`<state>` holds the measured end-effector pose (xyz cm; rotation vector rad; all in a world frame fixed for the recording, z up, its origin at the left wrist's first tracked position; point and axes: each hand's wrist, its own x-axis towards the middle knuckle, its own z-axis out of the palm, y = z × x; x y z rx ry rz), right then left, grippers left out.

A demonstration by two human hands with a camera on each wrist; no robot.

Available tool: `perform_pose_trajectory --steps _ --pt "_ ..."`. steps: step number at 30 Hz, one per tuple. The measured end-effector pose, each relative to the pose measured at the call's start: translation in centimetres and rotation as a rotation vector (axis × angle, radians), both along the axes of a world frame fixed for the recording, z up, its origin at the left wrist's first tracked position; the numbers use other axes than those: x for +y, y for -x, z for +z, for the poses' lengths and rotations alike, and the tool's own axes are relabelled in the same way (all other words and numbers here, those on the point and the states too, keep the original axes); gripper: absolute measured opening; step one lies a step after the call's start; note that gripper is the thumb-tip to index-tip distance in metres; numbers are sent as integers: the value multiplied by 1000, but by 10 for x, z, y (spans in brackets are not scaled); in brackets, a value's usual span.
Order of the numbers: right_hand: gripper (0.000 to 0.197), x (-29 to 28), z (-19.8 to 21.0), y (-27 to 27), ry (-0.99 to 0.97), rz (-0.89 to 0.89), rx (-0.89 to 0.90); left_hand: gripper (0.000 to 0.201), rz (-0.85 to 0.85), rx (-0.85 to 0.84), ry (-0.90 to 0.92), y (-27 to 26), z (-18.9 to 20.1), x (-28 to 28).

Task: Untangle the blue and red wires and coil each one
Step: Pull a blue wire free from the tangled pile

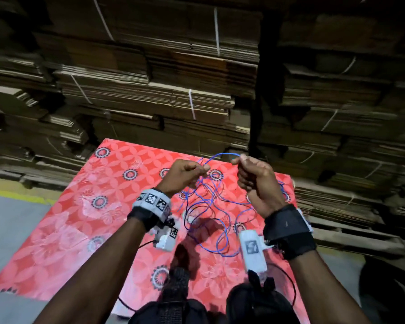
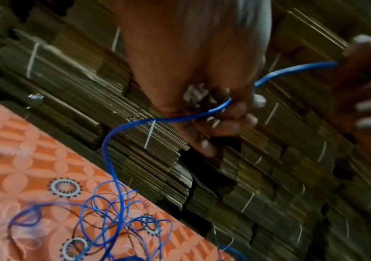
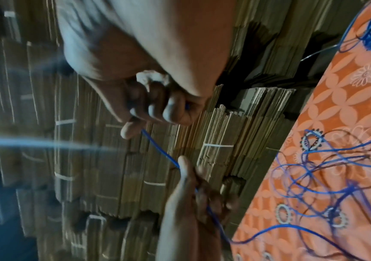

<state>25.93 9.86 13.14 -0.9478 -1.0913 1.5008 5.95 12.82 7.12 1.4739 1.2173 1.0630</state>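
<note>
Held up above the red patterned cloth [image 1: 63, 225]: a short span of blue wire [image 1: 222, 155], running side to side, pinched at one end by the left hand [image 1: 185, 174] and at the other by the right hand [image 1: 253, 176]. Below the left hand, trailing down into loose blue loops crossed with the thin, dark-looking red wire [image 3: 345, 159] on the cloth. Probably nearer the tangle: the left hand.

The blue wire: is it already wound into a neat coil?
No: in the head view the blue wire sprawls in loose tangled loops over the red patterned cloth, one stretch held up between both hands.
</note>
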Motion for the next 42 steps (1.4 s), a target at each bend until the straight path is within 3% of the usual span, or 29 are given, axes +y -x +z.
perform_pose_trajectory --steps 5,9,13,17,20,25,30,37,42 --pt "23 2 24 -23 133 -34 471 34 25 8 -74 28 15 -2" --pt "8 -3 43 -22 133 -94 684 44 42 -35 -91 37 18 -6" --pt "38 -8 54 -12 47 -113 892 32 51 24 -146 36 17 -9" --pt "51 -17 62 0 -38 -91 925 38 78 -4 -162 43 7 -12" --pt "43 -20 62 11 -96 -92 897 42 24 0 -210 33 10 -17" --pt "24 -15 61 20 -283 -154 571 38 -41 -1 -275 3 29 -26" --pt "35 -14 46 28 -515 -260 135 36 -114 36 -294 -17 41 -33" --pt "34 -9 12 15 -680 -241 -699 26 -219 102 -304 -24 40 -38" --pt "21 -14 2 3 -701 -180 -949 31 -168 111 -314 -8 35 -31"
